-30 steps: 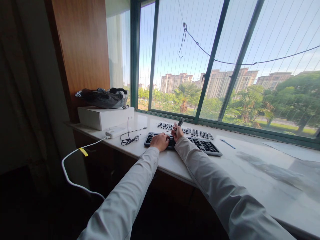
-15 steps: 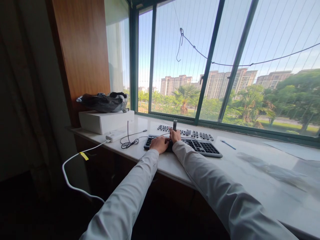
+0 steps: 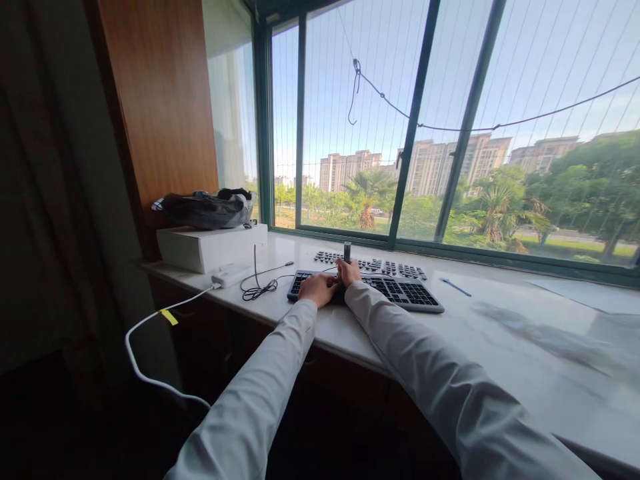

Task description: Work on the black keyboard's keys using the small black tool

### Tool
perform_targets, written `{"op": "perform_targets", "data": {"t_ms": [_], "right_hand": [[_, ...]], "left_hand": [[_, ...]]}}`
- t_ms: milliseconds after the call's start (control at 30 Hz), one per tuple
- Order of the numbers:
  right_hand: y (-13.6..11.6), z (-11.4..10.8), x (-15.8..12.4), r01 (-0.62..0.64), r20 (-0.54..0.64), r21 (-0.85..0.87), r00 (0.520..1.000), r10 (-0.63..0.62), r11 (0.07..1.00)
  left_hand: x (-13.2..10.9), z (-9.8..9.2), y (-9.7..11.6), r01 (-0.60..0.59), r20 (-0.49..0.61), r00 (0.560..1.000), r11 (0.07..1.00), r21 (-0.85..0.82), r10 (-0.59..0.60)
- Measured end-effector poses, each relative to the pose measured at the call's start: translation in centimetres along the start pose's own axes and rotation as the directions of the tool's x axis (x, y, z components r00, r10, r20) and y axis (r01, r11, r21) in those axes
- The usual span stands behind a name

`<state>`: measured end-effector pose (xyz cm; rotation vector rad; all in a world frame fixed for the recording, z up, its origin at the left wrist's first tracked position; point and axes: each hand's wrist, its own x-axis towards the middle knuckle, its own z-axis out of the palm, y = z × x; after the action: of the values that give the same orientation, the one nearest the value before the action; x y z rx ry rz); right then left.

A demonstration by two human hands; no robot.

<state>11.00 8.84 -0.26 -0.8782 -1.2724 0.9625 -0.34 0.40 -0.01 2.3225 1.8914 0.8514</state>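
Note:
A dark keyboard point(image 3: 395, 292) lies on the white window ledge point(image 3: 500, 333) in front of me. My left hand point(image 3: 317, 289) rests curled on its left part, fingers pressed down on it. My right hand point(image 3: 349, 272) is closed round a small dark tool point(image 3: 347, 251) that stands upright over the keys. Rows of loose keycaps point(image 3: 380, 265) lie on the ledge just behind the keyboard.
A white box point(image 3: 210, 245) with a dark bag point(image 3: 207, 208) on top stands at the left end. A white adapter point(image 3: 229, 274) with a white cable and a coiled black cable point(image 3: 257, 285) lie beside it. A blue pen point(image 3: 455, 287) lies to the right. Windows run behind.
My right hand has turned the dark tool from slanting to upright and lowered it onto the keyboard. The view has shifted slightly.

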Motion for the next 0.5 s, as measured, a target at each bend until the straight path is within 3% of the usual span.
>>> {"op": "perform_targets", "data": {"t_ms": [167, 333, 400, 500], "right_hand": [[-0.35, 0.03, -0.39, -0.031, 0.0, 0.008, 1.0, 0.031, 0.999], [0.12, -0.11, -0.36, 0.093, 0.061, -0.182, 0.995, -0.083, 0.979], [0.18, -0.1, -0.34, 0.065, 0.056, -0.106, 0.997, -0.059, 0.992], [-0.12, -0.06, -0.39, -0.025, 0.052, 0.166, 0.998, 0.017, 0.986]], "left_hand": [[0.08, -0.12, 0.1, 0.015, 0.041, 0.999, 1.0, 0.014, -0.016], [0.1, -0.22, 0.09, 0.016, 0.064, 0.998, 0.999, 0.034, -0.018], [0.1, -0.18, 0.04, 0.012, 0.057, 0.998, 0.999, 0.03, -0.013], [0.09, -0.11, -0.01, 0.003, 0.038, 0.999, 1.0, 0.018, -0.004]]}}
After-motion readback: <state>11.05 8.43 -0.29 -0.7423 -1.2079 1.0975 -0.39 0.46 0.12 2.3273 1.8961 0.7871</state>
